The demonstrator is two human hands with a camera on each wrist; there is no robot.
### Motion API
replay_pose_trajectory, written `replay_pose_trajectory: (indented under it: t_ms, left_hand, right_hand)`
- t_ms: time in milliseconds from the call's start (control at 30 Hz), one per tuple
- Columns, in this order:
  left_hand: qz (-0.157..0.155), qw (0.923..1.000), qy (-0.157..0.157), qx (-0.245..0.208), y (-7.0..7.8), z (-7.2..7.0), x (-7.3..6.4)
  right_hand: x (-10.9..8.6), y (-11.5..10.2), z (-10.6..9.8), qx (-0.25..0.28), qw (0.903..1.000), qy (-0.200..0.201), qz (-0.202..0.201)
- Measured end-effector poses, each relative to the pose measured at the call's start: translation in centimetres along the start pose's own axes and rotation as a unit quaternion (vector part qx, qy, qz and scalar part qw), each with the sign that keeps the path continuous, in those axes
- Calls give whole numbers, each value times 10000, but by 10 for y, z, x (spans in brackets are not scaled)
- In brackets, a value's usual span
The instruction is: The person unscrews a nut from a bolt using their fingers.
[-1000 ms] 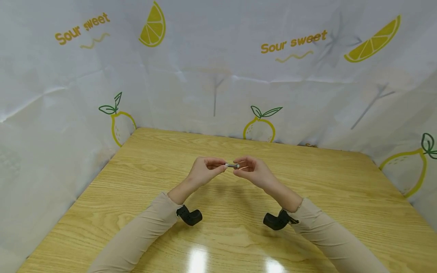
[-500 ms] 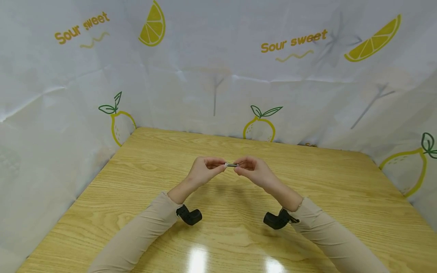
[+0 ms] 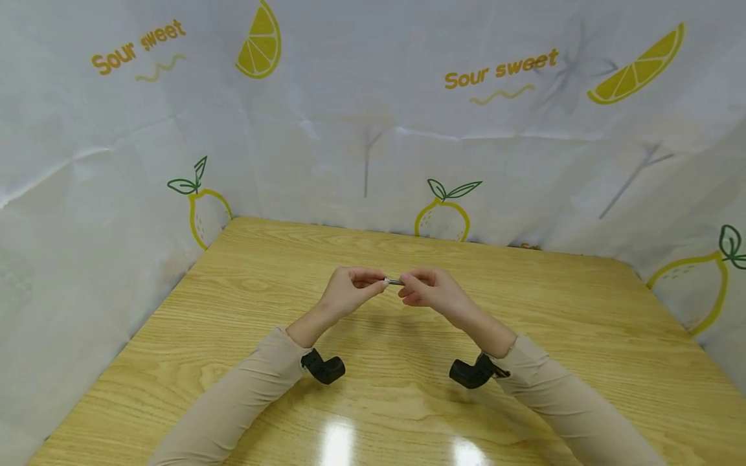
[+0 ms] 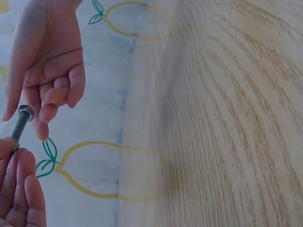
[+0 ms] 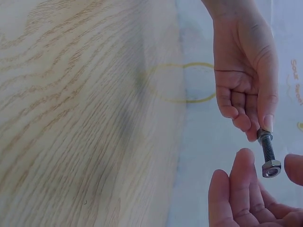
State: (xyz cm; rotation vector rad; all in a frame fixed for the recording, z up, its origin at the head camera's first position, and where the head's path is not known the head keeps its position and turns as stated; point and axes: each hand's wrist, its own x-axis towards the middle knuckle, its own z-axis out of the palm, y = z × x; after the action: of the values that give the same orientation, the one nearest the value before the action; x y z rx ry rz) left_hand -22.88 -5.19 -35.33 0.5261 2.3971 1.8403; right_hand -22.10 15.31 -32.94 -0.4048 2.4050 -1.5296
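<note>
A small metal bolt (image 3: 394,281) is held level between the two hands, above the wooden table. My left hand (image 3: 350,289) pinches its left end between thumb and fingers. In the right wrist view the bolt (image 5: 268,149) shows a threaded shank and a hexagonal end facing my right hand (image 5: 248,198). The right thumb (image 5: 294,169) and fingers surround that hexagonal end, with gaps on both sides. From the left wrist view, the bolt (image 4: 20,125) again has its hexagonal end between the spread right thumb and index finger.
The wood-grain table (image 3: 262,259) stretches out beneath both hands. A white cloth (image 3: 326,162) printed with lemons rises behind the table and along its sides. Black camera mounts (image 3: 324,367) sit at both wrists, below beige sleeves (image 3: 245,395).
The right fingers closed in on the bolt's right end, then shifted, with the thumb now higher and the other fingers lower. The left hand has kept its pinch in place.
</note>
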Motion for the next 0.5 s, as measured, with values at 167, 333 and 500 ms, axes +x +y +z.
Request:
replay_pose_trajectory:
  t_ms: [167, 333, 500]
  left_hand:
    - [-7, 10000, 2, -6, 0, 0, 1]
    - [-20, 10000, -4, -38, 1, 0, 1]
    - [-14, 10000, 14, -36, 0, -1, 0]
  right_hand:
    - [1, 0, 0, 68, 9997, -89, 210]
    - [0, -1, -1, 35, 9999, -71, 99]
    - [-1, 1, -1, 151, 9998, -57, -129]
